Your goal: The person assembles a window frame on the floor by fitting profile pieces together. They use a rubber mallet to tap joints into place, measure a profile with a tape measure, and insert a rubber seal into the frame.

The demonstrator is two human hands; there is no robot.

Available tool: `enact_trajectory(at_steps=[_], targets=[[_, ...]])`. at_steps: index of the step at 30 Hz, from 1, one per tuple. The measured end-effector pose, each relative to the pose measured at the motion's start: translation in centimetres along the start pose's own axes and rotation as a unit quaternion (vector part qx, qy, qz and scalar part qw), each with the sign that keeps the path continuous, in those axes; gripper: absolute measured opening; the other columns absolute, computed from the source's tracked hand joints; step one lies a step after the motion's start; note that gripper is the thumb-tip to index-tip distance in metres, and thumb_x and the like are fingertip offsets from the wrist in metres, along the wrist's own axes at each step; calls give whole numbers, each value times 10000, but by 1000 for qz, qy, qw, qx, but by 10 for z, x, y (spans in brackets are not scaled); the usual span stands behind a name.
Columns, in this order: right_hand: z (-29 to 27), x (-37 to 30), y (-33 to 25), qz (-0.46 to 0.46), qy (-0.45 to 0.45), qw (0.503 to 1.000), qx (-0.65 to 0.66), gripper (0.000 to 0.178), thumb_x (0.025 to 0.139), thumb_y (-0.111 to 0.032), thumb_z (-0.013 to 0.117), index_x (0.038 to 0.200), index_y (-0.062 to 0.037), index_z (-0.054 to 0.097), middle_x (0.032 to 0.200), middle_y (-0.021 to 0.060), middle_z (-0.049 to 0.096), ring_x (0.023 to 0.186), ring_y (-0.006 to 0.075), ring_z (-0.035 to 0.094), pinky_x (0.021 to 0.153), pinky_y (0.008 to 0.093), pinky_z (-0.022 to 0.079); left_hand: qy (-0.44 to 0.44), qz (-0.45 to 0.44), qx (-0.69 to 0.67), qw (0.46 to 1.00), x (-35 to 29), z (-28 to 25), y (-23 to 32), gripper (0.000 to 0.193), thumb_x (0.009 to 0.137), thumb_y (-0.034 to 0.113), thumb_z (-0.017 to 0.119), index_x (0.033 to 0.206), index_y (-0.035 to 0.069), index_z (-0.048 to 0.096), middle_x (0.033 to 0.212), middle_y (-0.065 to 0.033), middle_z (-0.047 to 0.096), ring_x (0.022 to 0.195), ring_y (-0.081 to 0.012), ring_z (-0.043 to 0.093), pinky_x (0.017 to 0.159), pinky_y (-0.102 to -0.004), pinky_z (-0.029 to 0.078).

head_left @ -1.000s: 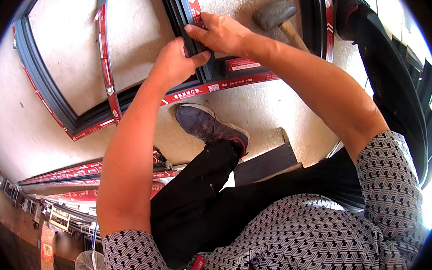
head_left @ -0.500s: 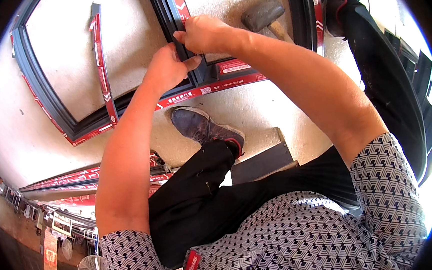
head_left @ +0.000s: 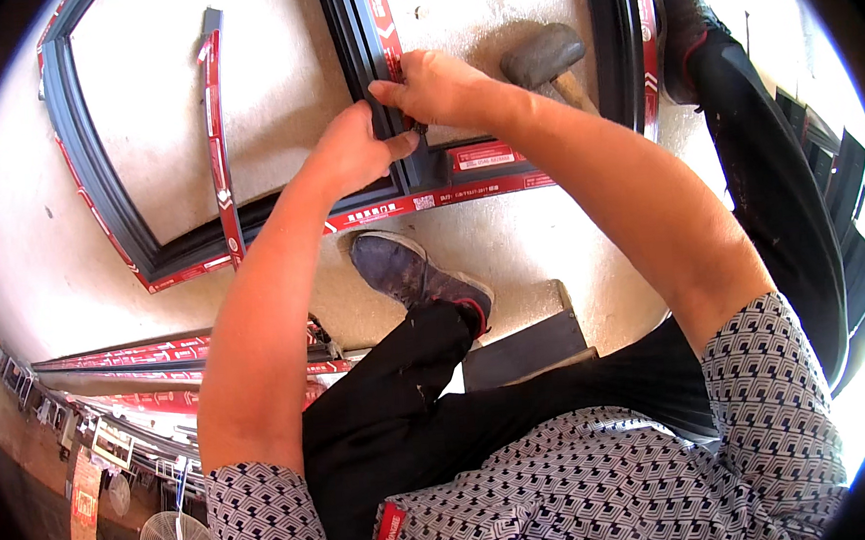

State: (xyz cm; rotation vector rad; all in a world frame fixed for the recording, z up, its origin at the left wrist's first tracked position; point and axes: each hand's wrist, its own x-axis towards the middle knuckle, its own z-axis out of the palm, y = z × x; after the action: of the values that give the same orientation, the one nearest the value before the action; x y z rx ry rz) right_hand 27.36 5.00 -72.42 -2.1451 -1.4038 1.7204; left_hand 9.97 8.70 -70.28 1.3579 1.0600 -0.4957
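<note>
Running beneath the curled left hand (head_left: 349, 155) and right hand (head_left: 435, 89), the dark frame bar (head_left: 355, 40) extends beyond both; whether either grips cannot be told

Left forearm (head_left: 268, 281) is running up toward 1 o'clock; right forearm (head_left: 617, 182) is slanting toward 10–11 o'clock, both bare. Left hand (head_left: 346, 158) is lying near 11 o'clock of the view, its thumb (head_left: 403, 146) pointing toward 2 o'clock. Right hand (head_left: 437, 87) is sitting just beside it, at its 2 o'clock, fingers bending. Both wrists are staying nearly straight. Several fingertips are hiding from view; grip unclear.
</note>
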Motion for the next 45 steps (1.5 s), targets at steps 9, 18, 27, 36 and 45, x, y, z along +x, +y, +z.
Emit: enact_trajectory(at_steps=[9, 18, 27, 36, 45], targets=[[-2, 1, 7, -23, 23, 999, 37, 623, 956, -586, 693, 890, 27, 780, 843, 200, 771, 902, 341, 771, 842, 430, 597, -27, 1, 2, 1000, 1, -3, 4, 399, 989, 284, 765, 1184, -31, 616, 1000, -79, 686, 883, -175, 690, 778, -341, 622], [3, 4, 12, -37, 51, 998, 26, 653, 962, -571, 724, 961, 82, 732, 800, 214, 748, 780, 281, 762, 744, 426, 589, -32, 0, 17, 999, 2, -5, 5, 438, 987, 316, 771, 1188, -35, 604, 958, -80, 669, 808, -176, 692, 754, -321, 615], [-8, -5, 5, -49, 13, 999, -9, 657, 1011, -561, 647, 963, 92, 708, 818, 268, 716, 836, 354, 745, 783, 452, 570, -61, -4, 50, 997, -2, -13, 16, 454, 959, 349, 803, 1139, -18, 604, 893, -63, 658, 767, -169, 683, 666, -333, 580], [-6, -3, 1, -44, 19, 999, -9, 633, 1013, -524, 650, 925, 100, 706, 800, 272, 713, 806, 364, 745, 765, 475, 564, -17, 11, 22, 1000, 9, -4, -7, 342, 925, 266, 783, 1083, -10, 658, 888, -104, 712, 766, -214, 693, 707, -365, 554], [-4, -2, 3, -44, 36, 998, -10, 649, 988, -554, 669, 946, 91, 723, 847, 306, 716, 870, 430, 742, 796, 482, 574, -8, 22, 20, 1000, 8, -1, -1, 309, 908, 212, 752, 1103, -17, 681, 955, -163, 748, 904, -301, 720, 835, -406, 538]])
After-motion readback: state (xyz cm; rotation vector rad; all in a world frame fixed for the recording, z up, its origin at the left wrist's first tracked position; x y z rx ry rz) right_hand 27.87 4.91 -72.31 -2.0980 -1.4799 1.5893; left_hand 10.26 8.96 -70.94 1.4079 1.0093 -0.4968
